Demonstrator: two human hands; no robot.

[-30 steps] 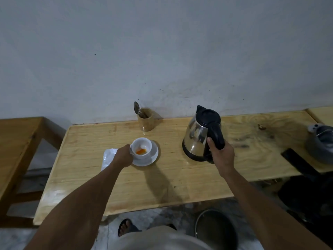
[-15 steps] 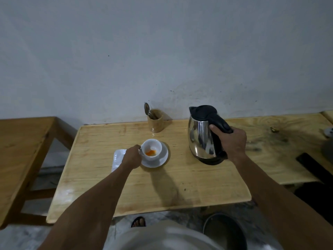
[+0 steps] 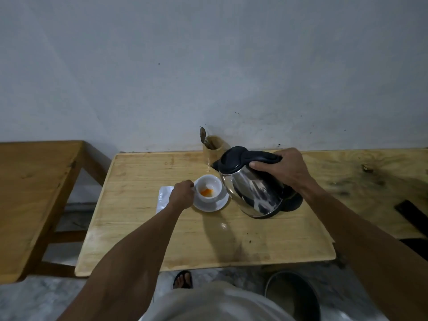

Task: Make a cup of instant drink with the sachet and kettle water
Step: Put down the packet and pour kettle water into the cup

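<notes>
Kettle (image 3: 252, 186) first: your right hand (image 3: 281, 169) is wrapped tight around its black handle, and the steel body hangs below and left of that grip, tipped so the spout points down toward the cup (image 3: 208, 191). No water shows at the spout. Your left hand (image 3: 181, 196) is closed on the cup's left side, at the handle, steadying it on its saucer (image 3: 212, 206); orange powder lies in the bottom. The white sachet (image 3: 163, 200) lies flat on the desk (image 3: 185, 239) just left of that hand, partly under it. A wooden holder (image 3: 214, 151) with a spoon (image 3: 203, 135) stands at the wall behind the kettle. Half a second ago the kettle was upright and well right of the cup; it now leans with its spout close above the rim.
</notes>
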